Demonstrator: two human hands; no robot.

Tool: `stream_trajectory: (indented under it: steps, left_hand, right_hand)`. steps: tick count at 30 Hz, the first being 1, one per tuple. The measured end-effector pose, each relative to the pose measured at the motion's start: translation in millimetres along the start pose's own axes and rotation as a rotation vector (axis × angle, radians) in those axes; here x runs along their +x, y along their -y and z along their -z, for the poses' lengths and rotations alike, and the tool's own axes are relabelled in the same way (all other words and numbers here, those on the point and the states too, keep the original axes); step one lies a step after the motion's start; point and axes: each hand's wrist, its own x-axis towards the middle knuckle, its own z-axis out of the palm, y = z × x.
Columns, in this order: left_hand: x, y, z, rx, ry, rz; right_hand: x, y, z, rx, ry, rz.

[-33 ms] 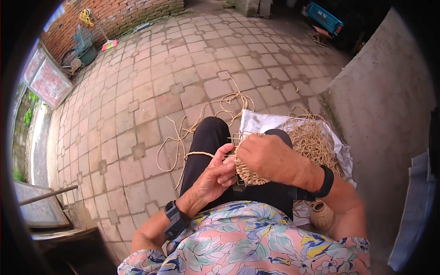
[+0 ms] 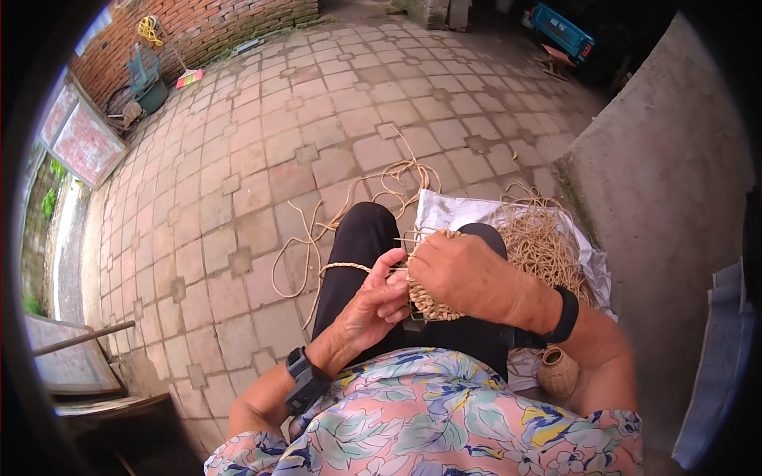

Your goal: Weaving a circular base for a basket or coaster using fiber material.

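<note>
A small woven straw basket sits between my knees, with loose strand ends sticking up from its far left edge. My right hand is closed over its top and right side, which hides much of the weave and the fingertips. Close against the basket's left side, my left hand has its fingers bent together. A twisted straw cord crosses my left thigh and runs into those fingers; the exact pinch is partly covered.
Long cord loops lie on the paving beyond my left knee. To my right, a heap of straw cord rests on a white sack. A small round woven pot stands by my right forearm. A concrete wall rises at right.
</note>
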Motion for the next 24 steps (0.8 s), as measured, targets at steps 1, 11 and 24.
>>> stream_trajectory:
  steps: [1,11,24]
  left_hand:
    - [0.9,0.3,-2.0,0.033,-0.024,-0.002]
    - [-0.1,2.3,-13.6,0.206,-0.225,-0.071]
    - [-7.7,-27.1,-28.3,1.488,-0.431,-0.355]
  right_hand:
    - [1.6,3.9,1.5,-0.068,0.055,-0.008]
    - [16.2,-24.7,11.7,0.83,0.137,-0.464]
    - [3.8,13.8,-27.1,0.205,-0.252,-0.168]
